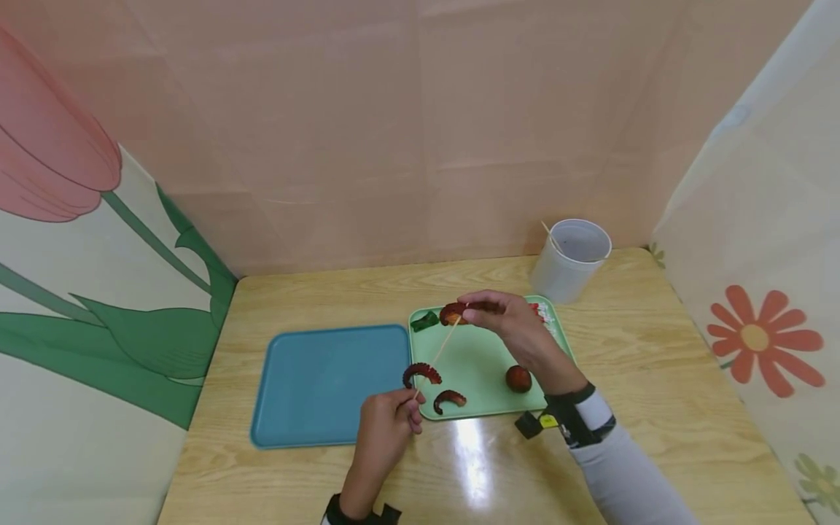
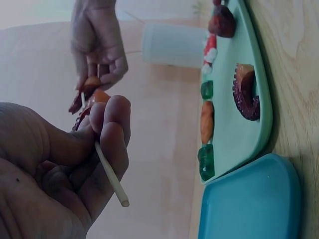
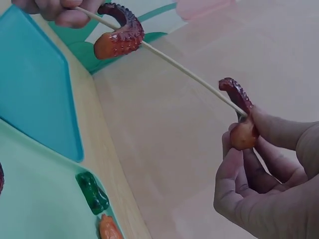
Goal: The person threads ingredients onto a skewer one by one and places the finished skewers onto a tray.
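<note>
My left hand [image 1: 386,426] pinches a thin wooden skewer [image 3: 187,72] near its lower end. One curled tentacle piece [image 3: 128,37], dark red with an orange cut end, is threaded on the skewer close to those fingers. Between the thumb and fingers of my right hand [image 3: 271,174] is a second tentacle piece [image 3: 243,124], at the skewer's far end. The skewer's tip meets this piece; how deep it goes is hidden. Below the hands, another tentacle piece [image 1: 449,399] and a round dark red-brown ball [image 1: 518,378] lie on the green tray [image 1: 475,357].
A blue tray [image 1: 328,386] lies left of the green one. Along the green tray's back edge are a green piece [image 3: 92,193], an orange piece [image 3: 109,228] and red-and-white pieces [image 1: 543,313]. A white cup [image 1: 567,266] with sticks stands at the back right.
</note>
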Available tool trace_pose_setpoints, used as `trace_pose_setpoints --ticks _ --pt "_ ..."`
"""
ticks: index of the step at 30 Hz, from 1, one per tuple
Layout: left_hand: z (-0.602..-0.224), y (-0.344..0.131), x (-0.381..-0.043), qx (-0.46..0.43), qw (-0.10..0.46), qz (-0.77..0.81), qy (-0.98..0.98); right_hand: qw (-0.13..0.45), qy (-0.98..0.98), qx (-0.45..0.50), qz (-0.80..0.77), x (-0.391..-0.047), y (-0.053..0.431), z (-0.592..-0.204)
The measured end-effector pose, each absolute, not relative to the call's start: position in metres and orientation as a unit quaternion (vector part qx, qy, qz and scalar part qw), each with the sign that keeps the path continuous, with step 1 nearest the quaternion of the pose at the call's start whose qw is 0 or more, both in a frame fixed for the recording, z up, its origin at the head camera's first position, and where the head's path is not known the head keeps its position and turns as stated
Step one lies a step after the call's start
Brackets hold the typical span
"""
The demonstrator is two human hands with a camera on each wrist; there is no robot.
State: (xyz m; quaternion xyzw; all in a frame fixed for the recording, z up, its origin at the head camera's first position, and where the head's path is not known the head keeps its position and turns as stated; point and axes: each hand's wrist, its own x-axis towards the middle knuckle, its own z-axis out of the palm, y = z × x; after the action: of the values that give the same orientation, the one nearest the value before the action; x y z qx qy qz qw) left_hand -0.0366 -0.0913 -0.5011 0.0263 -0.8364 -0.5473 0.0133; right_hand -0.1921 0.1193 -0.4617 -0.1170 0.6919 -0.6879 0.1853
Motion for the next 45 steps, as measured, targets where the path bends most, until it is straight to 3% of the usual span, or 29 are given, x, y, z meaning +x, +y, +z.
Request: trace_pose_setpoints --ticks 7,15,30,38,45 --pt "-0.497 -0.089 -0.041 0.011 0.030 -0.545 -0.838 0.230 0.697 -0.119 -0.668 -0.182 0.108 -0.464" --pt "-0.494 -0.090 -0.042 0.030 0.033 -0.541 -0.840 0.214 0.694 -0.105 -0.679 -0.174 0.100 -0.464" --pt "-0.487 -0.094 -0.050 0.030 0.060 -0.526 -0.848 0.234 0.673 -0.138 -0.688 -0.167 0.092 -0.479" --pt "-0.488 -0.110 -0.042 0.082 0.052 -0.550 -0.830 0.155 0.882 -0.283 -0.344 -0.142 0.091 -0.545" --pt "-0.487 -0.111 -0.039 0.085 0.052 -0.544 -0.833 0.120 0.888 -0.338 -0.288 -0.123 0.089 -0.568"
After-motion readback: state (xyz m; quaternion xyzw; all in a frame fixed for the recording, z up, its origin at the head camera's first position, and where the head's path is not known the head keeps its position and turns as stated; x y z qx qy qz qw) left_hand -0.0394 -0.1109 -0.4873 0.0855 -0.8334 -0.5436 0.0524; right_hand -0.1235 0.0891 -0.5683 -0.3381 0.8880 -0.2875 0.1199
